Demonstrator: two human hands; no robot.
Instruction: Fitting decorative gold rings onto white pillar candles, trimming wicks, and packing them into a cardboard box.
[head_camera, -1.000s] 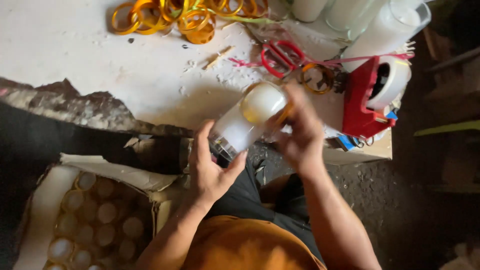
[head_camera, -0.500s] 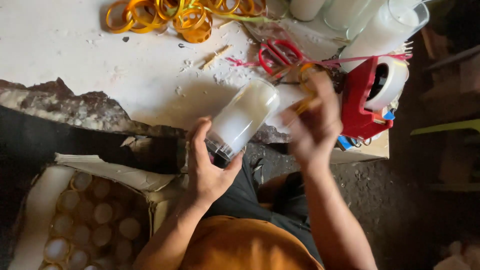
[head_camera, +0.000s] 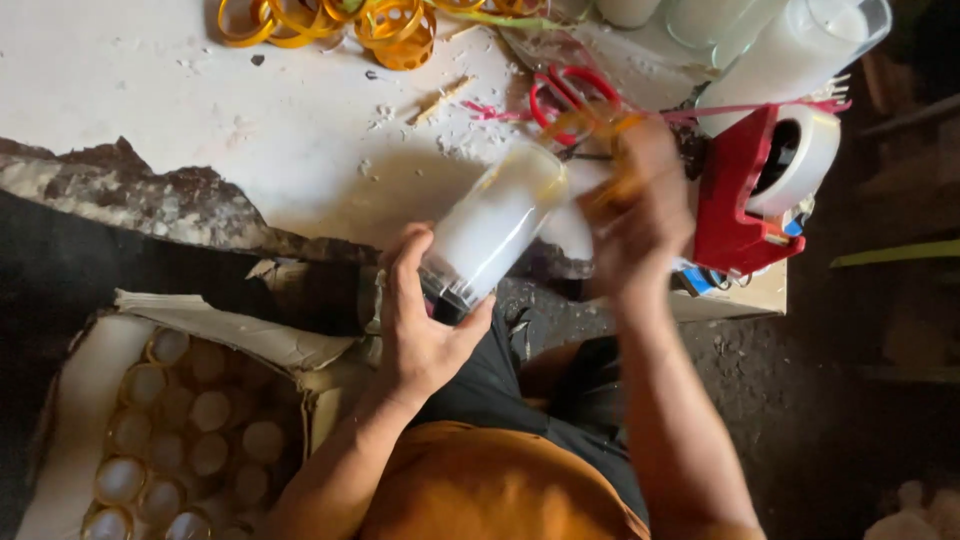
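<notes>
My left hand (head_camera: 420, 325) grips the base of a glass candle jar (head_camera: 495, 225) filled with white wax, tilted with its mouth pointing up and to the right over the edge of the white table (head_camera: 200, 120). My right hand (head_camera: 640, 215) is blurred at the jar's mouth. Its fingers are curled around what looks like a thin yellow band (head_camera: 612, 128). Red-handled scissors (head_camera: 565, 95) lie just beyond that hand.
A red tape dispenser (head_camera: 730, 200) with a white tape roll (head_camera: 805, 155) stands right of my right hand. More wax-filled jars (head_camera: 780, 50) lie at top right. Yellow plastic rings (head_camera: 330, 20) are piled at the top. A cardboard box (head_camera: 170, 420) of several candles sits at lower left.
The jar has tipped from facing the camera to lying slanted. My right hand has moved from the jar's side up and right to its mouth.
</notes>
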